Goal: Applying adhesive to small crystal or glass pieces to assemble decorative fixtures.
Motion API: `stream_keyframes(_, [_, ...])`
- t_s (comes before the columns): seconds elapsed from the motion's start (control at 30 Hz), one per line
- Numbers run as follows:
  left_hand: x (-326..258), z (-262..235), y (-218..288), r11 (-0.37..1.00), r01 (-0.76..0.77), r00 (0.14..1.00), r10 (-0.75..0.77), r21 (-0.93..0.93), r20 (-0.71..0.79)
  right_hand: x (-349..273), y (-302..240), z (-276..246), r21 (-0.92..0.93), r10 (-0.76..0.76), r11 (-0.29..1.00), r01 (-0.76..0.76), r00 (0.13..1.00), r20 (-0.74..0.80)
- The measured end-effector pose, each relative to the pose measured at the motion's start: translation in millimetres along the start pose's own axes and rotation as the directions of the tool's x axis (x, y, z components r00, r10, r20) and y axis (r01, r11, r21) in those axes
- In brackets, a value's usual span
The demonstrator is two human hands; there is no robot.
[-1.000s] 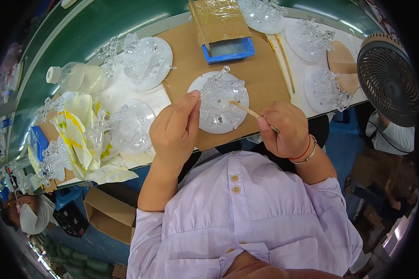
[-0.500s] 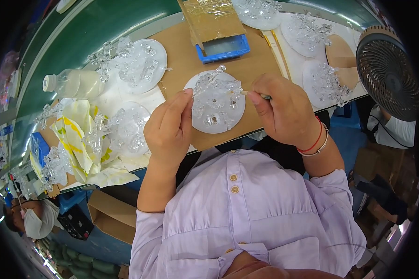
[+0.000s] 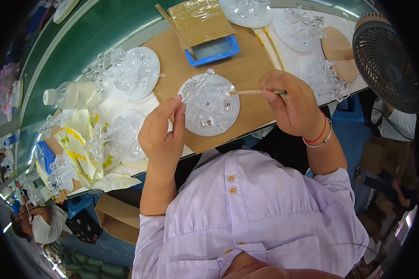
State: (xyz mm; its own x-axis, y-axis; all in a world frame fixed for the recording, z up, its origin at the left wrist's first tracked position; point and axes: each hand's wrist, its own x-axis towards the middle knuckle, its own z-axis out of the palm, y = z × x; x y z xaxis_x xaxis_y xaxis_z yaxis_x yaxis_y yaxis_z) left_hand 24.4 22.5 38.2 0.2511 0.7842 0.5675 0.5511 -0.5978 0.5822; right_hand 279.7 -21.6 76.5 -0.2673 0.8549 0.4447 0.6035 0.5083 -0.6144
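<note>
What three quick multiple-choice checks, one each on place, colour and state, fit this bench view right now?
1. Where does the blue tray sit relative to the round clear disc at the hands?
A. beyond it
B. under it
C. on the person's lap

2. What colour is the person's shirt?
A. red
B. pale lilac
C. black

3. What does the right hand hold?
A. nothing
B. a bottle
C. a thin wooden stick

Answers: 1 A, the tray lies farther up the brown board. 2 B, the buttoned front is pale lilac. 3 C, the fingers pinch the stick, its tip over the disc.
</note>
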Motion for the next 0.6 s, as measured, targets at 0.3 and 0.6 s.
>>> stream_keyframes(0.3, [-0.4,1.1,3.7,0.998,0.051,0.998,-0.052,0.031,0.022,-2.2,17.0,16.4,-0.051,-0.121,0.992,0.113,0.971,-0.208])
stream_keyframes(0.6, [-7.4,4.2,-1.8,0.993,0.116,0.993,-0.115,0.021,-0.024,-15.9,19.6,0.8,0.046,-0.08,0.995,0.086,0.991,-0.111])
